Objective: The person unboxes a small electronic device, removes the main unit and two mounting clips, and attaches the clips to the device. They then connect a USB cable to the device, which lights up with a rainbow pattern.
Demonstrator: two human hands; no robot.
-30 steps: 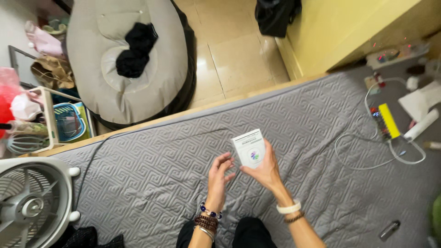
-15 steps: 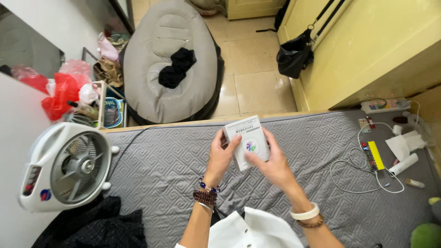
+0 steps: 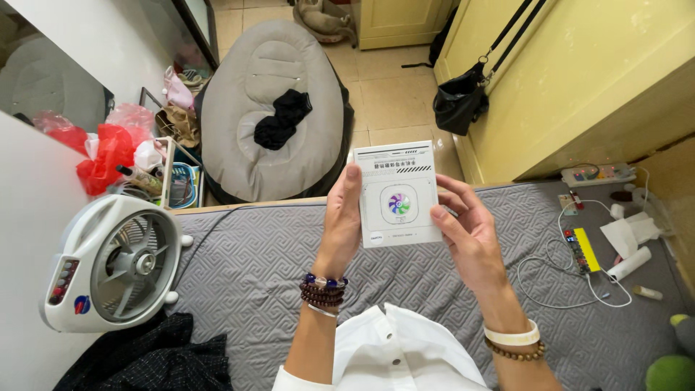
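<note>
white shirt, dark bead bracelets on left wrist, white band and brown beads on right

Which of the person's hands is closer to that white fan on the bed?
Left. The left hand grips the white box on the side facing the white fan; the right hand holds the box's far side.
</note>
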